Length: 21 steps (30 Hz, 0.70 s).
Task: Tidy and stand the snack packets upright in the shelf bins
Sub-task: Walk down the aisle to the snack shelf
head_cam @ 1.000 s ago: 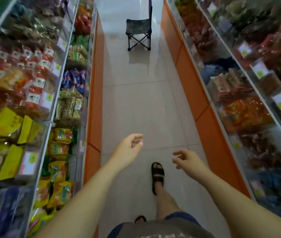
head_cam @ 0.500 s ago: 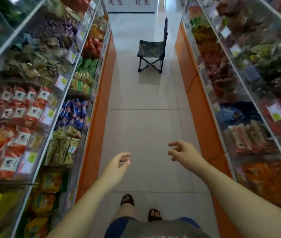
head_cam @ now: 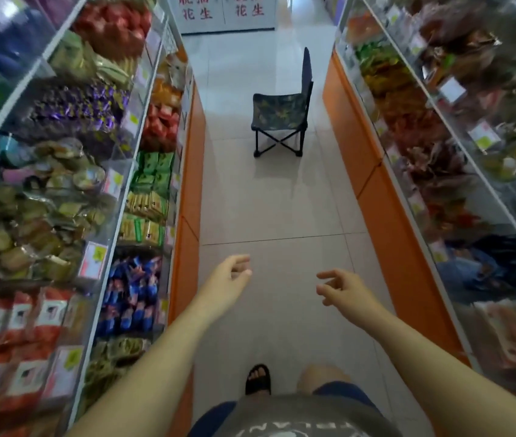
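head view: the fingers [head_cam: 241,273] of my left hand [head_cam: 223,280] curl loosely around nothing; my right hand [head_cam: 346,288] spreads its fingers loosely, empty too. both hover above the tiled floor [head_cam: 275,216], mid-aisle. the snack packets [head_cam: 130,294] lie in the shelf bins [head_cam: 111,216] on either side, apart from my fingers. a folding chair [head_cam: 278,118] stands ahead.

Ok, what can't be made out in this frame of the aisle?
Head view, price labels: too small and blurred to read.
Head view, packets in the right shelf bins: smeared by motion blur and glare, so upright or toppled cannot be told.
Head view, far sign: top cut off by the frame edge.
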Each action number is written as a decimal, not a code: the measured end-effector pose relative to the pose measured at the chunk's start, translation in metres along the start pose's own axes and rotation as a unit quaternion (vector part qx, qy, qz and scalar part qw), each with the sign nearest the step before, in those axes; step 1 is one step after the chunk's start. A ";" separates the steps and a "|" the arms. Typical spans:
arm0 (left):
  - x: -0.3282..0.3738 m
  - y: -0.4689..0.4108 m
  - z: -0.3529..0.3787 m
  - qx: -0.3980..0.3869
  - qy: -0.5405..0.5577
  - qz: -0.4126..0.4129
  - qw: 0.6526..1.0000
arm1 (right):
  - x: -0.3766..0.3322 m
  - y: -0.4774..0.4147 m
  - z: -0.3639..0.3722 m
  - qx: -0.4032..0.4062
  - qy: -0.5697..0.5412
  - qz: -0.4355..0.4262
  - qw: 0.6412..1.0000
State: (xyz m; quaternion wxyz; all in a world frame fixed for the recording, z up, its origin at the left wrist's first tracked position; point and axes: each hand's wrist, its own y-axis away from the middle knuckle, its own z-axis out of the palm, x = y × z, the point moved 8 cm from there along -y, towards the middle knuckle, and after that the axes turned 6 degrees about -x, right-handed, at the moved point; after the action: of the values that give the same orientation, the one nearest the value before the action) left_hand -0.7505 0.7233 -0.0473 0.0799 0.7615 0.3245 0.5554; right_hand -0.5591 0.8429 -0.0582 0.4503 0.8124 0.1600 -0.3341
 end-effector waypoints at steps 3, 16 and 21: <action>0.038 -0.054 -0.018 0.001 0.010 0.022 1.000 | -0.012 -0.034 -0.019 -0.003 -0.004 0.013 1.000; 0.126 -0.269 -0.060 0.013 0.018 -0.019 1.000 | -0.126 -0.256 -0.172 -0.021 0.023 0.002 1.000; 0.123 -0.320 -0.091 0.021 0.039 -0.062 0.997 | -0.210 -0.329 -0.214 -0.020 0.035 -0.041 0.998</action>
State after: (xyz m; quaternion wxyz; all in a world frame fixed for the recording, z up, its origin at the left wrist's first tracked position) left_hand -0.9408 1.0217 -0.0701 0.0855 0.7191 0.3858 0.5716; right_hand -0.8107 1.2099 -0.0401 0.4461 0.8073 0.2154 -0.3208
